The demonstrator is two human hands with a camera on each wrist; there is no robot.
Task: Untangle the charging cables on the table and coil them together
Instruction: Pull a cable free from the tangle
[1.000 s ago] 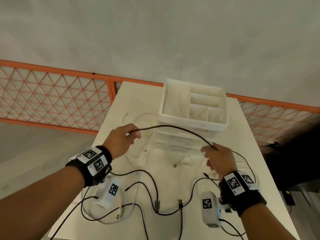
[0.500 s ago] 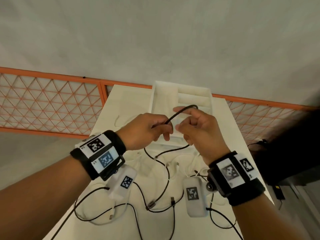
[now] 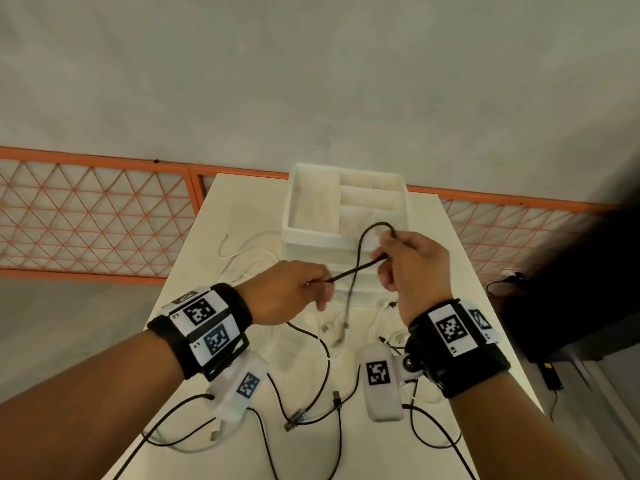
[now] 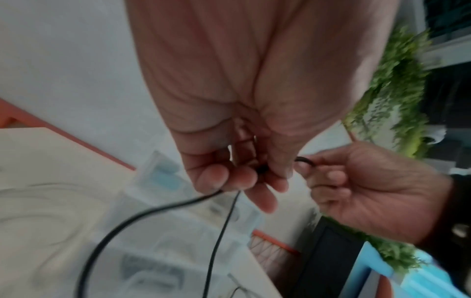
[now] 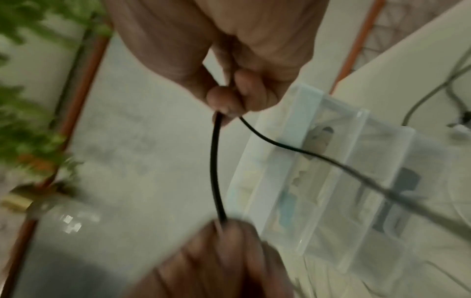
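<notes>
A black charging cable (image 3: 349, 271) is held in the air over the white table (image 3: 242, 202). My left hand (image 3: 322, 285) pinches one stretch of it. My right hand (image 3: 384, 258) grips it a short way along, where it bends into a small loop above the fingers. From that loop one strand hangs down to a plug near the tabletop. In the left wrist view the cable (image 4: 219, 231) drops in two strands below my left hand (image 4: 260, 171). In the right wrist view the cable (image 5: 214, 161) runs from my right hand (image 5: 224, 108) down to the left hand.
More black cables (image 3: 327, 368) and white cables (image 3: 242, 251) lie tangled on the table below my hands. A white compartment organizer (image 3: 294, 216) stands at the table's far end. An orange lattice fence (image 3: 104, 220) runs behind the table.
A second ago my hands were wide apart with the cable arched between them. They have come close together, and the cable now forms a small loop at my right hand.
</notes>
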